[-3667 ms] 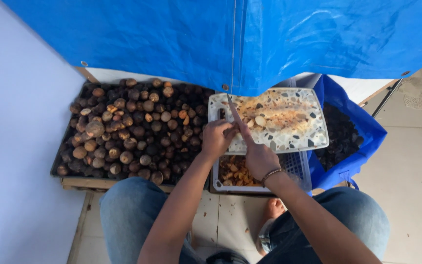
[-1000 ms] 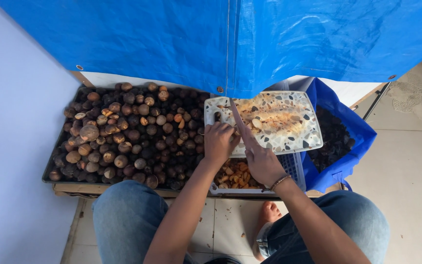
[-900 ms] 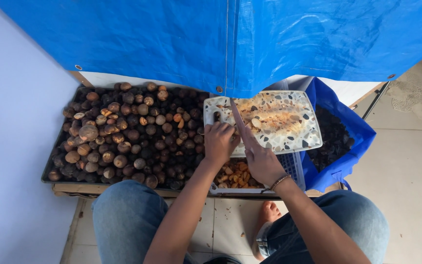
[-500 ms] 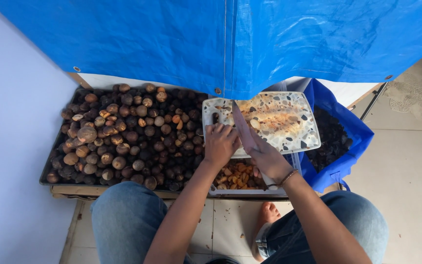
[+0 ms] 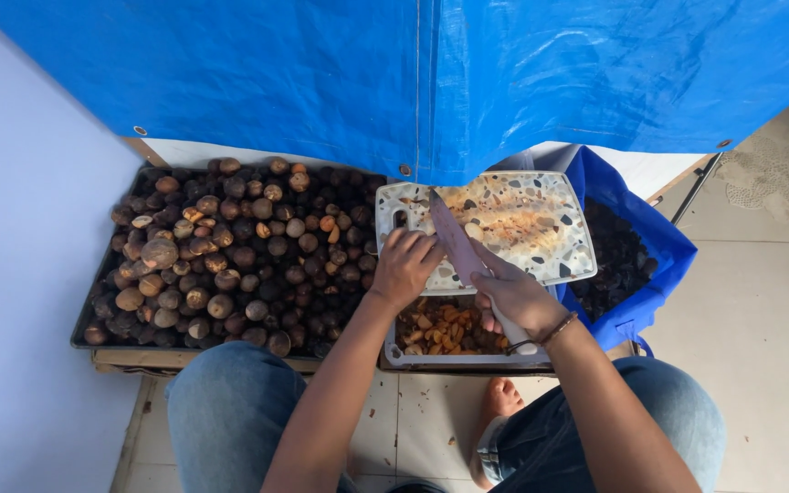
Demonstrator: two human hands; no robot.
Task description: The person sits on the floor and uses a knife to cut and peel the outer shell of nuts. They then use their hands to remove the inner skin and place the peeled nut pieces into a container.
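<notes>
Head view, looking down at a seated person in jeans. Right hand (image 5: 515,297) was closed around the pale handle of a long knife (image 5: 457,243), fingers wrapped tight; the blade pointed away from the body and lay angled across the near-left part of a speckled white cutting board (image 5: 541,219). A bracelet (image 5: 550,333) sat on the right wrist. Left hand (image 5: 405,265) was at the board's left near edge, just beside the blade, fingers curled narrow and pinched together. Whatever it pinched was hidden under the fingers; cannot tell if it held one of the fruits.

The board rested on top of a white plastic crate (image 5: 431,358), which held orange-brown cut pieces (image 5: 440,329) directly below both hands. The board surface carried yellowish stains through its middle.

Left of the board, touching the crate side, was a wide dark tray (image 5: 84,340) heaped with round brown dried fruits (image 5: 230,246), some lighter tan, some near black. Right of the board stood a blue bag (image 5: 664,265) open at the top with dark pieces inside. A blue tarp (image 5: 394,82) hung across the top of the view. A bare foot (image 5: 499,402) rested on the tiled floor under the crate, between the knees.
</notes>
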